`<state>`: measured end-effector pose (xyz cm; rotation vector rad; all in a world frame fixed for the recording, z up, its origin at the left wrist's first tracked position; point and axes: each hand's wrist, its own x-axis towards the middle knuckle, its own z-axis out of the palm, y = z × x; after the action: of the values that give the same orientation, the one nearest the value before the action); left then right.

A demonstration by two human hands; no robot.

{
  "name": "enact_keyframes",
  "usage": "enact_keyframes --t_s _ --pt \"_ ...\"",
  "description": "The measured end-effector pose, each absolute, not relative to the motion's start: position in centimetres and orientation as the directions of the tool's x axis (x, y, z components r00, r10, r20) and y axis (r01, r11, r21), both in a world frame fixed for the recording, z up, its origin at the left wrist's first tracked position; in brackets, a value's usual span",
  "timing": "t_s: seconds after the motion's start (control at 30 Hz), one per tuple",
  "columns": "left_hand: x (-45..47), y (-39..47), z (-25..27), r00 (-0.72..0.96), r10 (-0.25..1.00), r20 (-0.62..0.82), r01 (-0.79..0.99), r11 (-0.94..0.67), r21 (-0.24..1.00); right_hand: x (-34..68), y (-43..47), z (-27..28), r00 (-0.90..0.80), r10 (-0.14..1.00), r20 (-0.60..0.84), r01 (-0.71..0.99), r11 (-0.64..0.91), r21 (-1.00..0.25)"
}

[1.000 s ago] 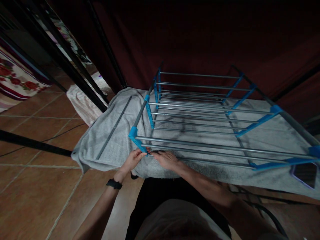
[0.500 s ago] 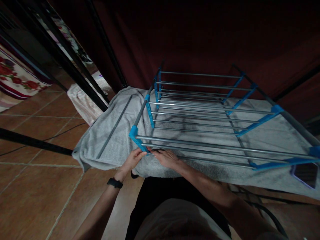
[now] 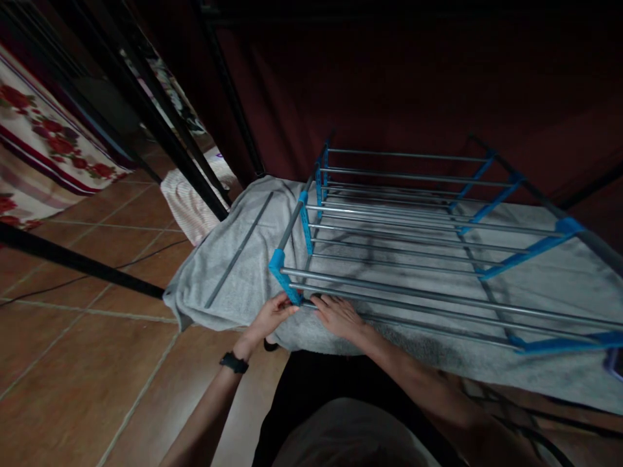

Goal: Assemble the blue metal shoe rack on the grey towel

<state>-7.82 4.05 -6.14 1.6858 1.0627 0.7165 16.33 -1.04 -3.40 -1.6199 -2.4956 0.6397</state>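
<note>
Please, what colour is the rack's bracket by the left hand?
The bracket is blue, best seen in the head view.

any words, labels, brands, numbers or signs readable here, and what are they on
None that can be read.
Dark wristband: no lettering can be made out.
Front-left blue bracket: too small and blurred to tell any marking.
Purple-edged device: cut off by the picture's edge, nothing legible.
Patterned cloth: red flowers, no words visible.

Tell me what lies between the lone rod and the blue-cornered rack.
Rumpled grey towel lies between the lone rod and the rack, as the head view shows.
</note>
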Motion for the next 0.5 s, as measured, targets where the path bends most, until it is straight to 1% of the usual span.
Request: enact_keyframes --t_s 0.07,0.13,0.2,0.27,0.3,0.37,0.5 --pt "-9.3 4.1 -5.7 0.323 0.946 0.032 0.355 -0.153 0.922 17.6 -2.1 -4.1 -0.432 0.901 -0.047 0.843 0.384 -0.377" --pt "-11.6 4.7 -5.4 0.097 0.987 0.129 0.456 -0.159 0.876 19.3 -3.7 -5.2 -0.427 0.902 0.066 0.838 0.422 -0.345" --pt "-14.6 5.6 -5.2 -0.135 0.967 0.218 0.621 -0.089 0.779 21.3 -5.7 -6.6 -0.403 0.9 0.168 0.847 0.436 -0.304" --pt "-17.4 6.7 -5.3 -0.287 0.914 0.287 0.766 0.039 0.642 23.3 -7.9 -8.0 -0.351 0.903 0.247 0.865 0.413 -0.283" --pt "-18.6 7.2 -5.3 -0.328 0.89 0.316 0.811 0.093 0.578 24.2 -8.9 -8.6 -0.324 0.903 0.282 0.874 0.4 -0.276" --pt "-20.2 8.2 -5.6 -0.333 0.88 0.339 0.877 0.157 0.455 25.8 -10.6 -9.8 -0.275 0.895 0.351 0.888 0.376 -0.264" --pt "-20.4 9.5 -5.8 -0.225 0.944 0.241 0.966 0.183 0.184 27.7 -12.5 -11.3 -0.178 0.875 0.45 0.909 0.322 -0.265"
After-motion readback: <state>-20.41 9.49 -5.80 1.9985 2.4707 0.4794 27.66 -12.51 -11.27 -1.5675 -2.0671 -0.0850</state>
